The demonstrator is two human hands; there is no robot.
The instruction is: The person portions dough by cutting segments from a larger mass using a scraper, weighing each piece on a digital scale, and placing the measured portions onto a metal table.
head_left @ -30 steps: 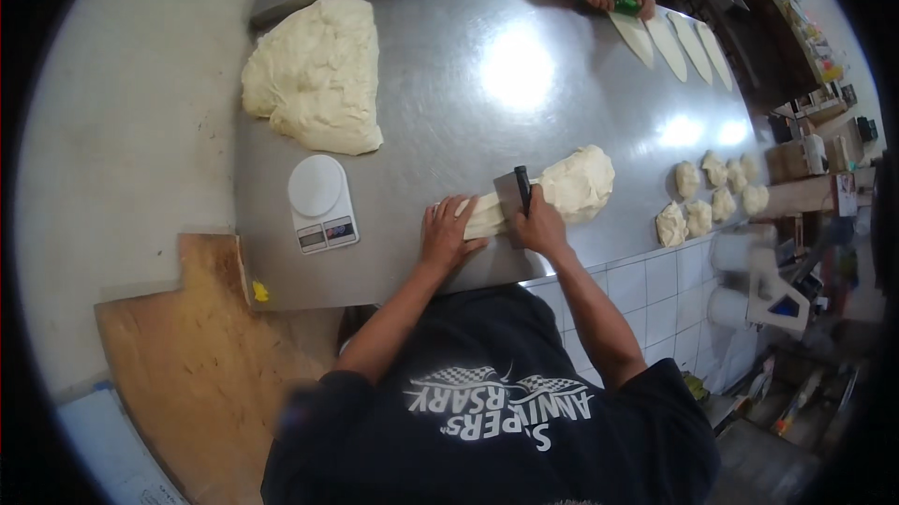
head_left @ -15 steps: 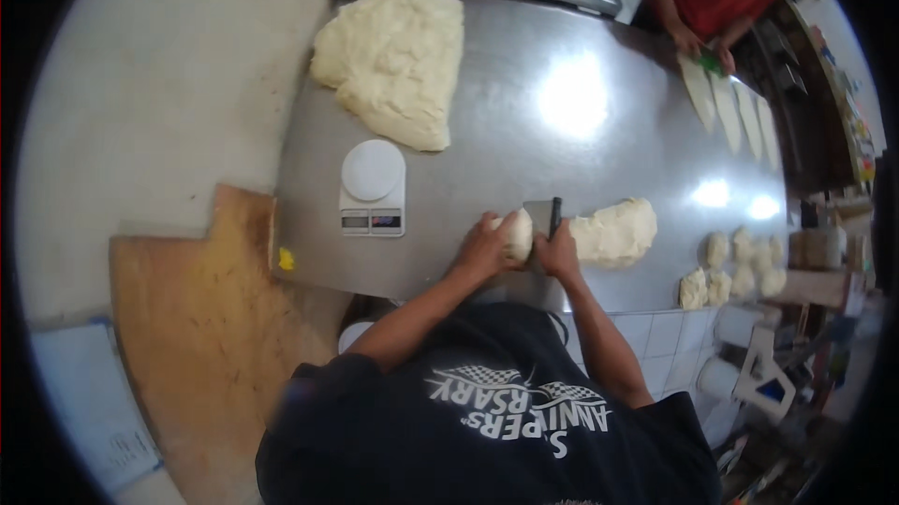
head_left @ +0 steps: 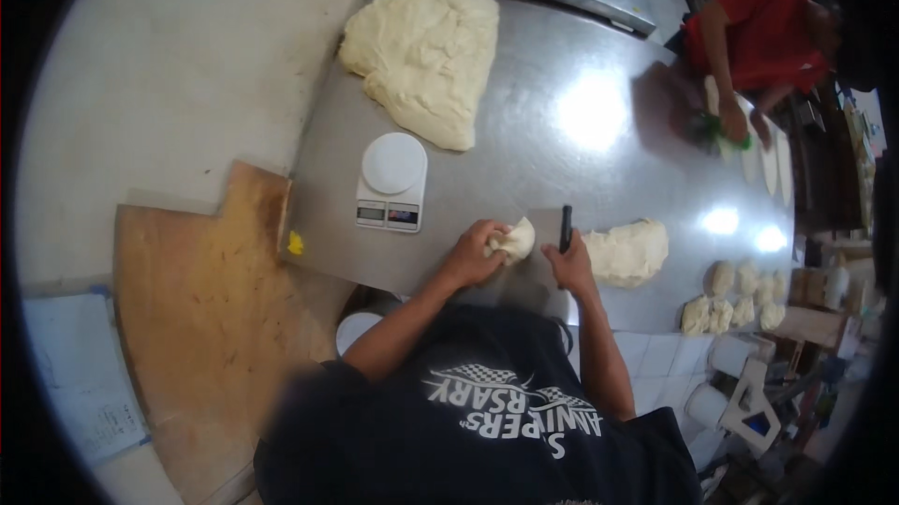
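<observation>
A small piece of dough (head_left: 513,241) is wrapped in the fingers of my left hand (head_left: 476,252) at the table's near edge. My right hand (head_left: 572,266) grips the black handle of a dough scraper (head_left: 566,227), whose metal blade points toward the left hand. Just right of the scraper lies a longer slab of dough (head_left: 632,252). A white digital kitchen scale (head_left: 391,173) with a bare round platform stands to the left, beyond my left hand. Behind it spreads a large mass of dough (head_left: 431,60).
Several small dough pieces (head_left: 721,304) sit at the right end of the steel table (head_left: 524,121). At the far right a person in red (head_left: 763,32) bends over long flat dough strips (head_left: 770,163), holding something green. A wooden board (head_left: 206,318) lies left of the table.
My hands have moved apart, and the dough piece in the left hand has separated from the scraper. The co-worker has leaned farther over the strips. The whole view has shifted slightly.
</observation>
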